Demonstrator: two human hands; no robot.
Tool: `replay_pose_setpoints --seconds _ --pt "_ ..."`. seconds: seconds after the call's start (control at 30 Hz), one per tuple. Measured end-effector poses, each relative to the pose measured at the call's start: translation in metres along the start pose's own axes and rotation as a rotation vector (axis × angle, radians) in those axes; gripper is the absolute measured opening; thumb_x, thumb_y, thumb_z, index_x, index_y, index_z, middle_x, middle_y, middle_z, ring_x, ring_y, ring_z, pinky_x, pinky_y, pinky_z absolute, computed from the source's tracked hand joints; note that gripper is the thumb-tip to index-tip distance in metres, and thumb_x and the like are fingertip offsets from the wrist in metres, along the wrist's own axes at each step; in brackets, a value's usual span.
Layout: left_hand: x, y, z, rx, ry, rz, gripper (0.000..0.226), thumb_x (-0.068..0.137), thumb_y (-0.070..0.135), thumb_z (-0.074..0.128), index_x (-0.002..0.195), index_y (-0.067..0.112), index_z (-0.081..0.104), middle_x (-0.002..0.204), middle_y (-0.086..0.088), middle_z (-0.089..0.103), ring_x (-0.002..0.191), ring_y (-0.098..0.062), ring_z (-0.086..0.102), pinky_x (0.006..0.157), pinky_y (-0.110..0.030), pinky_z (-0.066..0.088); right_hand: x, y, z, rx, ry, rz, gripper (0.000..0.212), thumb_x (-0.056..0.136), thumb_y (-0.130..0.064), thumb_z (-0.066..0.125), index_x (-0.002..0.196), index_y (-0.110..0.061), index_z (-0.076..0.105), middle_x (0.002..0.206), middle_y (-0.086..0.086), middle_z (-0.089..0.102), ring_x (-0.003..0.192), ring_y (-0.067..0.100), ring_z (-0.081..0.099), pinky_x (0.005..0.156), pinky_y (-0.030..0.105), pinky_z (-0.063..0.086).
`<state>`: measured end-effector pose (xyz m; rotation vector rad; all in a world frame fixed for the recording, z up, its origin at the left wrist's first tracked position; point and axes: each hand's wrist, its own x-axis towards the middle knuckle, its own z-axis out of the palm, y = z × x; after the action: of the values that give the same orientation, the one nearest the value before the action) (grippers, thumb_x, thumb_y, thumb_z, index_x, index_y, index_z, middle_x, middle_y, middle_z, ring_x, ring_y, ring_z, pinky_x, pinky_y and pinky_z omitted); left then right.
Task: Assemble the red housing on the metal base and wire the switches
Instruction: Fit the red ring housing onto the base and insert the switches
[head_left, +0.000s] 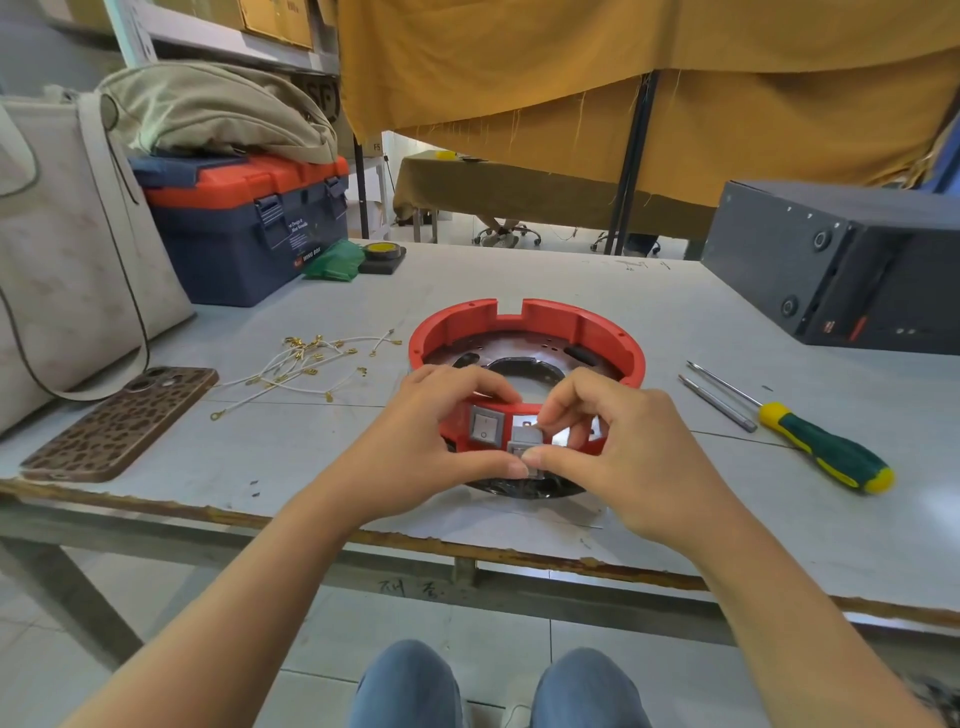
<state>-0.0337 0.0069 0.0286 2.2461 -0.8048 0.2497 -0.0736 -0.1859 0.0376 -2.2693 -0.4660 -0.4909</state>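
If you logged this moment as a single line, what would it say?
stage: fitting second switch | red housing: on table | first switch: seated | left hand: steadies housing | right hand: pinches second switch | wires: loose

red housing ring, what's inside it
Inside the red plastic housing ring lies the round metal base plate with a dark central opening; both hands cover its near part.

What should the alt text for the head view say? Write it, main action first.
Two bare hands work at the near wall of a red housing on a grey table: the right hand pinches a grey switch at an opening beside a fitted switch, and the left hand grips the housing. White wires lie left, a screwdriver right.
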Motion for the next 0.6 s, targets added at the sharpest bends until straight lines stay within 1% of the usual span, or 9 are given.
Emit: replay_pose_setpoints --seconds 0.07,0.13,0.23,0.3,0.4,0.47,0.6 --pt "0.000 0.001 0.001 0.029 0.014 0.019 0.054 0.064 0.062 0.064 0.112 0.038 0.054 0.111 0.027 0.051 0.114 -0.006 0.042 0.092 -0.017 0.036 -0.001 -0.001 0.001 -0.009 0.017 0.011 0.023 0.072 -0.030 0.078 0.078 -0.032 0.056 0.072 -0.019 0.059 0.078 -0.001 0.056 0.068 0.008 0.046" --pt "-0.002 0.002 0.003 0.070 0.030 0.098 0.055 0.068 0.060 0.067 0.114 0.034 0.052 0.115 0.023 0.052 0.115 -0.005 0.042 0.095 -0.019 0.034 -0.003 -0.002 0.003 0.003 0.058 0.019 0.023 0.072 -0.028 0.078 0.077 -0.032 0.057 0.070 -0.018 0.058 0.076 -0.001 0.055 0.065 0.007 0.044" --pt "-0.005 0.001 0.008 0.158 0.049 0.226 0.052 0.071 0.051 0.073 0.114 0.030 0.052 0.123 0.015 0.052 0.119 -0.004 0.040 0.103 -0.022 0.029 -0.005 -0.002 0.008 0.015 0.123 0.043 0.023 0.072 -0.024 0.080 0.079 -0.029 0.058 0.071 -0.017 0.059 0.075 0.002 0.055 0.062 0.008 0.044" --pt "-0.006 0.001 0.012 0.194 0.100 0.270 0.045 0.073 0.042 0.076 0.110 0.025 0.058 0.124 0.010 0.055 0.119 -0.008 0.042 0.104 -0.026 0.030 -0.005 -0.001 0.010 0.034 0.155 0.063 0.023 0.071 -0.021 0.081 0.081 -0.025 0.060 0.070 -0.015 0.059 0.071 0.002 0.055 0.060 0.009 0.045" --pt "-0.004 0.001 0.016 0.237 0.193 0.323 0.029 0.075 0.030 0.074 0.100 0.017 0.066 0.120 0.002 0.062 0.113 -0.017 0.053 0.101 -0.037 0.037 -0.006 -0.002 0.014 0.036 0.165 0.073 0.023 0.072 -0.022 0.080 0.084 -0.025 0.060 0.071 -0.016 0.058 0.071 -0.001 0.054 0.060 0.007 0.044" --pt "-0.003 0.000 0.018 0.301 0.218 0.358 0.027 0.076 0.030 0.073 0.097 0.015 0.068 0.117 -0.001 0.064 0.109 -0.021 0.058 0.097 -0.041 0.041 -0.007 -0.002 0.014 0.015 0.166 0.071 0.022 0.073 -0.024 0.079 0.084 -0.025 0.059 0.072 -0.016 0.057 0.072 -0.001 0.054 0.061 0.007 0.044" --pt "-0.002 -0.002 0.021 0.414 0.229 0.407 0.024 0.079 0.032 0.069 0.095 0.014 0.068 0.116 -0.002 0.065 0.107 -0.022 0.061 0.099 -0.045 0.041 -0.007 -0.001 0.015 0.006 0.173 0.053 0.022 0.073 -0.025 0.078 0.085 -0.025 0.060 0.074 -0.017 0.057 0.073 0.000 0.055 0.063 0.007 0.045"
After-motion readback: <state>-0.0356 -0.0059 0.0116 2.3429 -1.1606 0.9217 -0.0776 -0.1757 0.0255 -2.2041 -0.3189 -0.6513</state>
